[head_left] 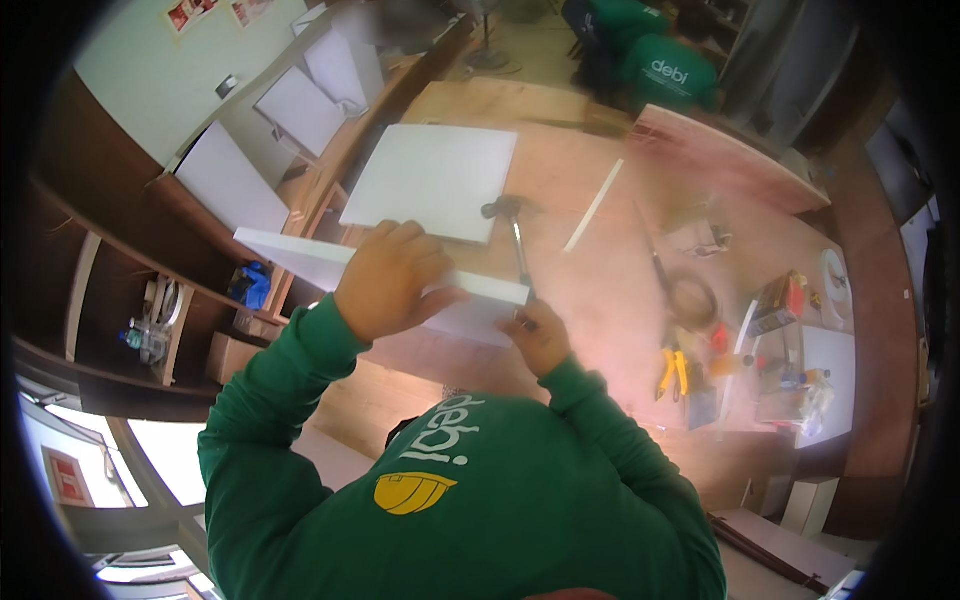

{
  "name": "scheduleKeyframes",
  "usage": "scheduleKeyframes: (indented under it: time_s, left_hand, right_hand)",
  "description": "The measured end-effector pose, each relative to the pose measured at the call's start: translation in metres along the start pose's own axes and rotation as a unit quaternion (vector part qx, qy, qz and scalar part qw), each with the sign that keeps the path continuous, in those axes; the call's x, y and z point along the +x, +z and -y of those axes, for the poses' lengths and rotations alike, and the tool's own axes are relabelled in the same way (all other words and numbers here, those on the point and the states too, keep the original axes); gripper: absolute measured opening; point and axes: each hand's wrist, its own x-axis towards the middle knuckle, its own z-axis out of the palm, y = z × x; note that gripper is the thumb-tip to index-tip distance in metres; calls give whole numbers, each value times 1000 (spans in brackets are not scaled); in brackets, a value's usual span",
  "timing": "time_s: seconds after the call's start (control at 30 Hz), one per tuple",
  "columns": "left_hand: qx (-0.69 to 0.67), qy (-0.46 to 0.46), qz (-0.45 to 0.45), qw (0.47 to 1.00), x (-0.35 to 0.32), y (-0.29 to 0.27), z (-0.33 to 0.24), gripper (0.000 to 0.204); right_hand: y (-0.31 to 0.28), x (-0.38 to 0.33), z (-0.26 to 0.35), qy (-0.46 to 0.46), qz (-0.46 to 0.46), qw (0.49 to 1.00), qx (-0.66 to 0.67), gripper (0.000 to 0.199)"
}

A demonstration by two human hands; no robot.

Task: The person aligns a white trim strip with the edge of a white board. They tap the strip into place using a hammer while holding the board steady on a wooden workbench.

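Note:
A white panel (300,257) stands tilted on its edge in front of me, its long narrow edge facing up. My left hand (395,275) is wrapped over that upper edge near the middle. At the panel's right end, my right hand (540,338) has its fingers pinched together; a small dark thing shows at the fingertips, too small to name. Just beyond this end lies a claw hammer (519,245), its handle pointing toward my right hand. Another white panel (435,180) lies flat on the wooden table (570,290) behind the one I hold.
A thin white strip (594,205) lies right of the hammer. Farther right are a tape roll (692,302), yellow-handled pliers (672,374), a box (778,303) and a clear plastic bag (817,405). A reddish board (720,155) stands at the back right. Beyond it, people in green (668,75) sit.

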Motion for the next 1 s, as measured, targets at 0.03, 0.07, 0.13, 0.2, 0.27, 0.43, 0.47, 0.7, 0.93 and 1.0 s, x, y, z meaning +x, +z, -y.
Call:
scheduleKeyframes:
  time_s: [0.03, 0.07, 0.13, 0.2, 0.27, 0.43, 0.47, 0.7, 0.93, 1.0]
  left_hand:
    - [8, -4, 10, 1000, 0, -1, 1, 33]
    - [-6, -6, -2, 1000, 0, 0, 5, 34]
    - [-21, -16, -10, 1000, -6, -3, 8, 32]
    - [-38, -22, -17, 999, -11, -4, 11, 30]
    - [-57, -25, -18, 998, -16, -6, 13, 28]
    - [-147, -8, -3, 989, -15, 2, 19, 27]
    - [-167, -5, 4, 986, -13, 3, 20, 28]
    - [-279, -1, 38, 960, -12, 11, 26, 33]
    - [-323, 25, 53, 945, 1, 14, 20, 36]
    - [-314, 31, 38, 948, 3, 19, 15, 36]
  right_hand:
    - [1, 0, -7, -2, -3, 1000, 8, 35]
    - [0, 1, -1, 8, -2, 1000, 2, 33]
    - [3, 0, -8, 8, 1, 1000, 29, 32]
    - [3, 1, -3, 5, 4, 1000, 26, 31]
    - [0, 0, 5, 0, 10, 1000, -2, 31]
    - [-1, 1, 9, 6, 15, 1000, -6, 32]
    - [-1, 1, 13, 9, 16, 1000, -12, 33]
    - [1, -1, 5, 12, 23, 1000, 13, 39]
    - [3, -2, -7, 15, 13, 999, 36, 40]
    - [3, -2, -6, 14, 9, 999, 36, 39]
